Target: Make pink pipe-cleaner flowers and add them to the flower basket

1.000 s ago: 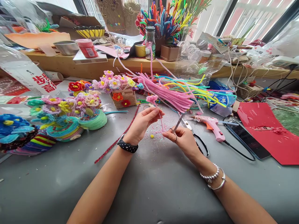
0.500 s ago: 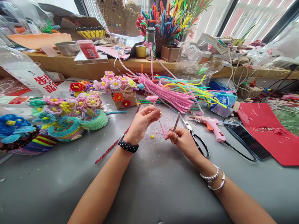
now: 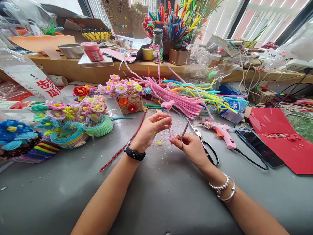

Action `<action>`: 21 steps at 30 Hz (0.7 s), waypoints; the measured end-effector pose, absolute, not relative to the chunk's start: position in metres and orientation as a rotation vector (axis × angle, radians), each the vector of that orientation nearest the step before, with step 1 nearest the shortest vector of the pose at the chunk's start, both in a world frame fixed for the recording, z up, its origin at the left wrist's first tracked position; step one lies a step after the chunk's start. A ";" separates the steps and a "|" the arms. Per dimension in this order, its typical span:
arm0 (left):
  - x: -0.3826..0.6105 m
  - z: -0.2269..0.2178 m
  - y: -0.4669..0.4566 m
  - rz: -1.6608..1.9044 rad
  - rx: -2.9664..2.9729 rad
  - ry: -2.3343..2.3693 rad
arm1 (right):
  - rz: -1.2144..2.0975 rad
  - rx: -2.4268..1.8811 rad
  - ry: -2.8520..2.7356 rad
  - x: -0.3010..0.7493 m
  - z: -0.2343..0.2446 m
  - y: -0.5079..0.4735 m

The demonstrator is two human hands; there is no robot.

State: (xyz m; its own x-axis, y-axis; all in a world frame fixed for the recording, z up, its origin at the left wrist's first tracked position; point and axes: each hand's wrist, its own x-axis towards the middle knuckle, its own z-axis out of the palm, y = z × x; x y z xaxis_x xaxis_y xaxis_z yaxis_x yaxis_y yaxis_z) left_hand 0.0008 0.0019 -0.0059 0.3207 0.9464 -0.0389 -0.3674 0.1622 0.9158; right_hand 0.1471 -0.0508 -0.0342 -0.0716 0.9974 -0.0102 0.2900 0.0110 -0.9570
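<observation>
My left hand (image 3: pixel 154 129) pinches the stem of a pink pipe-cleaner flower (image 3: pixel 168 105) between thumb and fingers. The flower head stands above my fingertips and the thin stem runs down toward my right hand (image 3: pixel 189 145). My right hand is closed around a slim pointed metal tool (image 3: pixel 185 129), its tip up; whether it is tweezers or small scissors is hidden by the fingers. The right thumb and forefinger meet at the stem's lower end. Just below lies a small yellow ball (image 3: pixel 159 143) among glitter and pink scraps.
Large scissors (image 3: pixel 207 148), a pink glue gun (image 3: pixel 223 133) and a phone (image 3: pixel 259 147) lie to the right. A pink pipe-cleaner bundle (image 3: pixel 176 98) is behind my hands. Flower pots (image 3: pixel 97 125) stand left, near a red tinsel stem (image 3: pixel 117 153).
The pink flower has moved slightly right and tilted, showing its side more. My left hand has shifted a little right, and my right fingertips have moved left onto the stem's lower end.
</observation>
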 end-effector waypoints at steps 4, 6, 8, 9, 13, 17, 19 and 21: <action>0.001 -0.004 0.000 1.055 0.992 0.770 | 1.113 -1.379 -1.490 0.147 -0.035 -0.051; 0.001 -0.004 -0.001 1.012 1.024 0.767 | 1.096 -1.369 -1.485 0.148 -0.034 -0.051; 0.001 -0.004 -0.002 0.961 1.058 0.753 | 1.072 -1.366 -1.477 0.148 -0.033 -0.051; 0.001 -0.004 -0.002 0.941 1.071 0.752 | 1.067 -1.365 -1.475 0.148 -0.032 -0.051; 0.001 -0.004 -0.002 0.938 1.105 0.793 | 1.078 -1.340 -1.475 0.149 -0.031 -0.051; 0.002 -0.003 -0.002 0.947 1.138 0.799 | 1.073 -1.332 -1.487 0.150 -0.032 -0.051; 0.002 -0.003 -0.002 0.935 1.146 0.793 | 1.060 -1.331 -1.511 0.151 -0.032 -0.051; 0.002 -0.002 -0.003 0.910 1.158 0.788 | 1.033 -1.326 -1.570 0.151 -0.032 -0.051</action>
